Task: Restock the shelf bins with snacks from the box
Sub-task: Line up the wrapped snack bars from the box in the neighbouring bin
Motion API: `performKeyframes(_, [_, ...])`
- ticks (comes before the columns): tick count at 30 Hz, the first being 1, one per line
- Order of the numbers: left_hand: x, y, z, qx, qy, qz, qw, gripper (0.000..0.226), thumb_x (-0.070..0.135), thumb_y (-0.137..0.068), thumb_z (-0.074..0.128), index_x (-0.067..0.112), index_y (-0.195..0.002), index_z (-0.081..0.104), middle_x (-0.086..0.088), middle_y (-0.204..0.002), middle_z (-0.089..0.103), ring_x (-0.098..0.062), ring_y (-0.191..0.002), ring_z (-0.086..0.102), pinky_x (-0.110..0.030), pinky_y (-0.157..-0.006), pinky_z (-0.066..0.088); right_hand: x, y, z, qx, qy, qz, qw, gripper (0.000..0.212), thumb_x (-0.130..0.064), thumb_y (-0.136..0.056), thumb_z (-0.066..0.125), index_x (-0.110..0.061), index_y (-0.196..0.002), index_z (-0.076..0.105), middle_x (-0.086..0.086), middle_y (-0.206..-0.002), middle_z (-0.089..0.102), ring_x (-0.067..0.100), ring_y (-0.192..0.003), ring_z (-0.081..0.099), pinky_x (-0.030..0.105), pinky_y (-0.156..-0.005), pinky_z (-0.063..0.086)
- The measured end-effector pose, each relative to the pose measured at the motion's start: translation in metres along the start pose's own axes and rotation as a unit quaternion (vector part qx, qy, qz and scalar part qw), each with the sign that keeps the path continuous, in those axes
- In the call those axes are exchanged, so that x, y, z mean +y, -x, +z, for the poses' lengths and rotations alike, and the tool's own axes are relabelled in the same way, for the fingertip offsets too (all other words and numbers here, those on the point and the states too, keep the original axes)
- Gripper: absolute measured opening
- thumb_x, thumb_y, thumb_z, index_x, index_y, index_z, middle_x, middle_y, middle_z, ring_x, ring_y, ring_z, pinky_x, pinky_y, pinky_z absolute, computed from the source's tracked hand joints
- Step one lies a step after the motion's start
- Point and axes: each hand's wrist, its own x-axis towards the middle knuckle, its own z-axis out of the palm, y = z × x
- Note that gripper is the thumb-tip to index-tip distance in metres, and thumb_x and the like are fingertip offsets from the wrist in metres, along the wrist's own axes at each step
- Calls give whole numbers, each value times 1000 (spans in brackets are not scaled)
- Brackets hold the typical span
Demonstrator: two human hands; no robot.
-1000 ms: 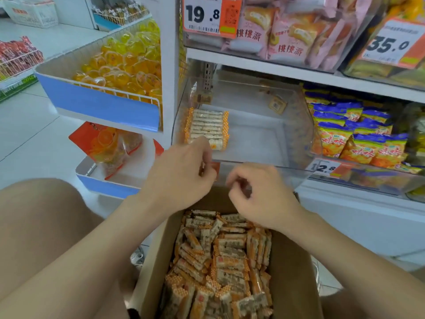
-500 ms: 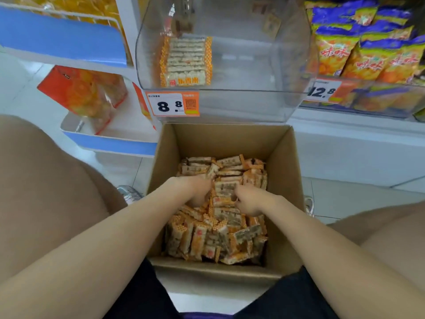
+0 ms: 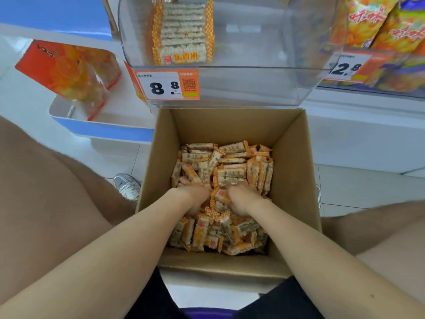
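Your left hand (image 3: 195, 199) and right hand (image 3: 244, 200) sink among crinkly wrapped snack bars (image 3: 230, 174) in the cardboard box (image 3: 293, 180). Your fingers are buried, so I cannot tell your grip.

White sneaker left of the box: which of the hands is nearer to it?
Left. The left hand is in the snacks, just across the left wall of the box from the sneaker. The right hand sits further right, beyond the left hand.
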Motion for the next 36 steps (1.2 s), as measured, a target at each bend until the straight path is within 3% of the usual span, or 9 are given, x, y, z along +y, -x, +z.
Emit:
performKeyframes(3, [3,0,2,8,-19,-15,1000,46,9,-97,69,11,-141,53,-11,-132,58,-24,-107,61,-30,-81,53,1,3,-4,11,-13,-3,1000,21,-31,-101,66,-12,-111,65,11,-109,66,32,-104,63,43,-85,55])
performKeyframes(8, [-2,7,-1,9,6,-18,1000,34,-1,-91,74,9,-123,67,-8,-127,63,-23,-100,63,-27,-65,51,10,14,-18,47,-160,17,986,64,-36,-95,76,-10,-148,53,12,-153,46,33,-135,52,41,-106,52])
performKeyframes(13, [-13,15,-20,89,160,-30,983,22,6,-95,69,17,-113,72,-4,-115,68,-21,-99,68,-39,-87,62,17,42,-52,108,-254,36,960,49,-28,-94,79,-21,-137,56,9,-145,53,30,-126,57,38,-95,55])
performKeyframes(17, [-11,39,-53,246,381,-50,890,12,9,-100,66,14,-109,71,-3,-110,62,-21,-88,72,-30,-64,64,19,68,-82,194,-337,38,921,45,-31,-85,84,-21,-123,62,1,-123,62,23,-113,61,41,-93,56])
performKeyframes(20, [-7,62,-69,334,508,-58,792,7,13,-100,67,11,-101,73,-7,-107,67,-23,-78,76,-36,-64,66,19,85,-98,228,-432,12,872,38,-34,-77,86,-23,-108,66,-5,-105,70,15,-99,68,44,-90,60])
performKeyframes(24, [-1,93,-84,340,628,-20,700,12,21,-98,73,13,-106,76,-11,-93,79,-23,-81,79,-40,-75,67,16,106,-110,271,-372,-45,887,36,-42,-76,85,-32,-106,68,-14,-104,72,3,-93,68,32,-84,61])
performKeyframes(28, [7,124,-96,323,691,24,646,16,12,-101,67,15,-112,76,-10,-98,80,-24,-91,79,-41,-82,66,13,124,-117,311,-383,-114,862,33,-35,-79,86,-29,-107,70,-13,-101,76,2,-91,72,32,-84,62])
performKeyframes(32, [16,159,-103,382,640,63,664,14,29,-94,76,18,-103,78,-4,-91,79,-20,-88,78,-39,-81,66,-2,142,-125,321,-409,-179,835,32,-27,-81,90,-26,-106,71,-11,-104,78,7,-94,75,39,-87,63])
performKeyframes(36, [15,192,-113,473,552,69,683,23,21,-83,87,22,-104,78,4,-96,78,-16,-84,76,-34,-72,66,-15,156,-141,359,-428,-218,800,33,-25,-82,90,-25,-106,68,-10,-105,77,10,-100,73,36,-91,59])
